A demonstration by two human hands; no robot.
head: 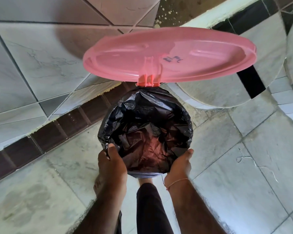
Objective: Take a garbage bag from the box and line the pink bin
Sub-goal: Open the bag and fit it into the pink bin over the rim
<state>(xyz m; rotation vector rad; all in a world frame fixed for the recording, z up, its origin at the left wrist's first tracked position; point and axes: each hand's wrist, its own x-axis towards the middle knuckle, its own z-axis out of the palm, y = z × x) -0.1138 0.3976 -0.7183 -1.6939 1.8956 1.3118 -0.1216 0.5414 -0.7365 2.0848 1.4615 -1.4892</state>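
I note left hand (112, 159) and right hand (179, 164) gripping garbage bag (145, 119) edge, folding it outward so it stays put; pink lid (169, 54) up, probably pedal-held.

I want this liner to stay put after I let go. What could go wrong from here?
1. Both the left hand and right hand grip only the near edge of the garbage bag; its far edge, bunched by the hinge, may slip in.
2. The raised lid could drop and pinch loose plastic.
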